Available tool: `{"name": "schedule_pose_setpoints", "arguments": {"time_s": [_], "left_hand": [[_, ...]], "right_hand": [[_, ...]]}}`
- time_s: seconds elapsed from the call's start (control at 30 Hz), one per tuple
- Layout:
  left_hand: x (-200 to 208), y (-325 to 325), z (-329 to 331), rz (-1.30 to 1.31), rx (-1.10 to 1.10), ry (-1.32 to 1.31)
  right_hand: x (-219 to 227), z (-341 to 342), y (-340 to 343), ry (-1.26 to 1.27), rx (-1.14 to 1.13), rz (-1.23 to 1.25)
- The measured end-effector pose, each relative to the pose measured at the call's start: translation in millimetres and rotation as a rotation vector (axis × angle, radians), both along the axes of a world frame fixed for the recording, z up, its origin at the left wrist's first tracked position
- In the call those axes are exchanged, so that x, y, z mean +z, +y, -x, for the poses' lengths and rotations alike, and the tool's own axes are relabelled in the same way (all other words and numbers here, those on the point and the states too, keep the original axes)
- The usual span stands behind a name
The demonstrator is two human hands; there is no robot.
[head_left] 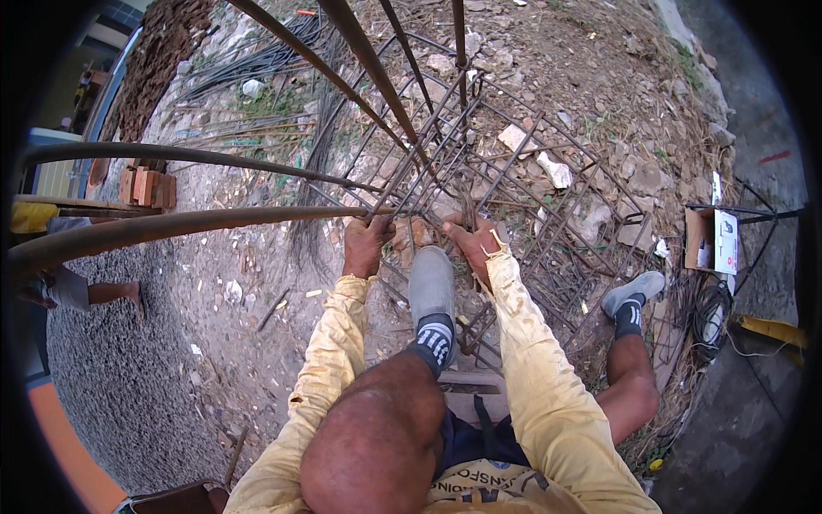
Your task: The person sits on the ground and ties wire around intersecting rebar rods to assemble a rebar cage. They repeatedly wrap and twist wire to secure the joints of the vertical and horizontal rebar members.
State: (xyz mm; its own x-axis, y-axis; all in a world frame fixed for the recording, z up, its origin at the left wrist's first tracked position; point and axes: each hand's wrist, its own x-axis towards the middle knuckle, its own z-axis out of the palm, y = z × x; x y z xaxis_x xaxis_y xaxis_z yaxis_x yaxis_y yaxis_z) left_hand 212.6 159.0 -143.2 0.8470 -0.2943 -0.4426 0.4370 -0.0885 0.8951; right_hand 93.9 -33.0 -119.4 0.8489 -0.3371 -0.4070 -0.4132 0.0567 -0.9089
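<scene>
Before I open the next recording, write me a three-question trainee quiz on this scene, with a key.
1. Multiple choice: what shows between the left hand and the right hand?
a) a bucket
b) a grey shoe
c) a hammer

2. True or false: the stacked bricks are left of the cardboard box.

3. Fill in: both hands are at a frame of ____ bars.

Key: 1. b; 2. true; 3. metal.
</scene>
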Motion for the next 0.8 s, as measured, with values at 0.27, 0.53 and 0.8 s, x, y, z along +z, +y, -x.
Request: {"name": "schedule_pose_setpoints", "arguments": {"time_s": [0.27,0.53,0.8], "left_hand": [[-2,23,21,0.13,0.128,0.085],[14,31,51,0.197,0.083,0.232],[37,15,55,0.161,-0.218,0.298]], "right_hand": [[0,-16,13,0.078,-0.066,-0.086],[-12,-37,38,-0.159,-0.172,-0.506],[-19,-31,33,-0.123,-0.092,-0.57]]}}
